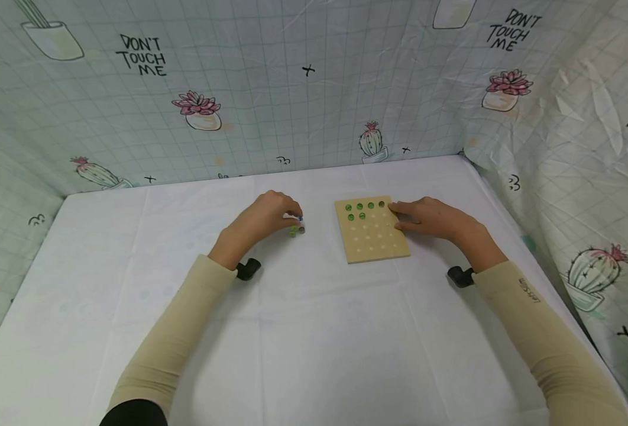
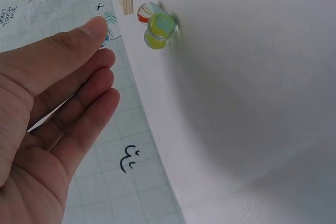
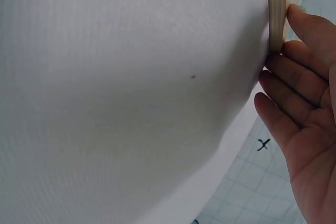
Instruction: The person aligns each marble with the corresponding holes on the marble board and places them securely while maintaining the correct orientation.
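My left hand [image 1: 268,216] pinches a clear marble with blue in it [image 2: 108,31] between thumb and fingertips, mostly covered by the thumb. Just below it, on the white cloth, three loose marbles sit close together; the yellow-green marble [image 2: 161,24] overlaps the others, and one is streaked orange-red [image 2: 147,11]. Right of them lies a square wooden board [image 1: 372,244] with rows of small hollows. Several green marbles [image 1: 359,206] fill hollows along its far rows. My right hand [image 1: 433,217] touches the board's right edge, fairly straight fingers and thumb resting at its side and top.
A white cloth [image 1: 303,331] covers the table. Behind it hangs a printed curtain [image 1: 271,89], with another curtain [image 1: 585,177] along the right side. A black wrist mount [image 1: 248,269] sits under the left wrist, and a second mount [image 1: 460,276] under the right.
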Demonstrator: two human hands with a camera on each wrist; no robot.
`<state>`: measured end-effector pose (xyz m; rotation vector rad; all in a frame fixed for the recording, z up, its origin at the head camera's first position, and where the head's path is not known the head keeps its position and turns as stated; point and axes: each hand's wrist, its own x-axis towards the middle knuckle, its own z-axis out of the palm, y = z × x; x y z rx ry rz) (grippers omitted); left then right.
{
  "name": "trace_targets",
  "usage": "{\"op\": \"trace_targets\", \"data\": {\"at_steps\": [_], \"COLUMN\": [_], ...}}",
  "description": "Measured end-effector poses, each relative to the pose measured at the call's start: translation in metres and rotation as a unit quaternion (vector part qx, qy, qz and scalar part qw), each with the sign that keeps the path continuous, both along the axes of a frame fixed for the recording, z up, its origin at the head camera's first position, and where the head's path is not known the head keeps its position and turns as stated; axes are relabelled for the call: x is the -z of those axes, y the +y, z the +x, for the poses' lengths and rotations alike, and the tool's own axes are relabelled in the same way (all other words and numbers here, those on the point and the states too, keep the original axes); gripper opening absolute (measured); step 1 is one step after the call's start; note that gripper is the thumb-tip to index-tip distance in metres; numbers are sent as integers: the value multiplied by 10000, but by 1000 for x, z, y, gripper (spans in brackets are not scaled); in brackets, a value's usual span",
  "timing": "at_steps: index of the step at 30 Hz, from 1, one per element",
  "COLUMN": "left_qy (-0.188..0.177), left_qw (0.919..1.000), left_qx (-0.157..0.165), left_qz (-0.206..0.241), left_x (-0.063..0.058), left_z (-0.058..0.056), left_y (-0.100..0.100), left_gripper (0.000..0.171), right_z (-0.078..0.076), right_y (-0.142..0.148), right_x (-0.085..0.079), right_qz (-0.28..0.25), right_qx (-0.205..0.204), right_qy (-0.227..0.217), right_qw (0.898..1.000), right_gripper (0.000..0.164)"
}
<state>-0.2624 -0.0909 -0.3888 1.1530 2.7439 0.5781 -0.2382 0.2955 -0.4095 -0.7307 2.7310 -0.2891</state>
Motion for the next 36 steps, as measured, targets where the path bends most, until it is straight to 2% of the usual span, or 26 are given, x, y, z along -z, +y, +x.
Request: {"op": "trace_targets", "data": {"at_steps": [3, 9, 23, 27, 33, 36], "left_qy": [9, -102, -112, -108, -150, -148], "left_qw": [10000, 9998, 9995, 9994, 9993, 9992], "left_qx": [17, -167, -199, -130, -188, -174], "left_qz": [68, 86, 216, 305, 270, 317], "left_x": [1, 1, 4, 5, 5, 6], "left_z": [1, 3, 4, 2, 1, 0], "left_y": [1, 2, 5, 7, 8, 8], "left_gripper": [16, 16, 16, 16, 16, 16], "right_z": [-1, -3, -6, -5, -6, -8], "right_y": [-2, -3, -1, -1, 1, 5], "right_x": [-2, -5, -5, -6, -4, -1], "right_qz": [131, 274, 278, 276, 127, 84], "right_qx": [-92, -365, -568, -566, -534, -378], "right_qy": [48, 183, 176, 220, 268, 229], "right_qw": [9999, 9988, 9978, 9978, 9981, 9990], "right_gripper": [56, 55, 55, 54, 54, 56]}}
